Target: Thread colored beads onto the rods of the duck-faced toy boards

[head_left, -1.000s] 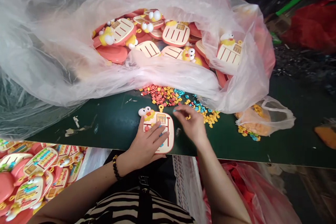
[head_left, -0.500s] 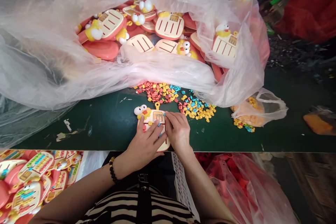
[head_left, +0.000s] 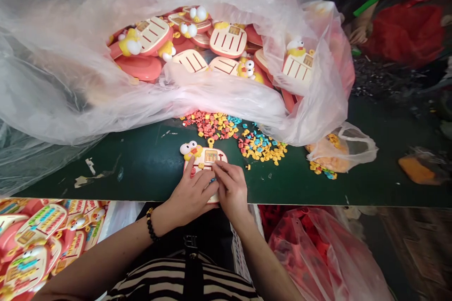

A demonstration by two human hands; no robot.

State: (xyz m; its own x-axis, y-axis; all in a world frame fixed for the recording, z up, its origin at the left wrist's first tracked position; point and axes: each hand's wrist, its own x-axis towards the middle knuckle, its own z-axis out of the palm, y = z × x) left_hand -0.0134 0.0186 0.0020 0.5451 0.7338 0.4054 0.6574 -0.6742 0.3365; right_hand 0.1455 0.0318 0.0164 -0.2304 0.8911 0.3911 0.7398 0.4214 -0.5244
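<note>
A cream-and-coral duck-headed toy board (head_left: 221,153) lies on the table's front edge, slots facing up. Its top carries a yellow head with bulging white eyes and a small yellow ring. My left hand (head_left: 192,190) rests over the board's left and lower part, index finger stretched toward the head, the other fingers bent, holding it down. Over the right half, my right hand (head_left: 231,188) has its thumb and fingertips pinched together at a slot; whatever they hold is hidden. A yellow slider piece (head_left: 201,165) and a red one (head_left: 192,172) sit in the slots.
Behind lies a pile of small red, yellow and blue pieces (head_left: 263,146). A large clear plastic bag (head_left: 212,91) holds many similar boards. Filled boards (head_left: 42,225) lie lower left. A small bag (head_left: 332,153) stands right; a red bag (head_left: 314,244) lies below. Another person's hand (head_left: 360,33) shows far right.
My right hand has moved left and down from the board's upper right corner, uncovering a red mark there. My left fingers have bent closer together. The view has shifted slightly.
</note>
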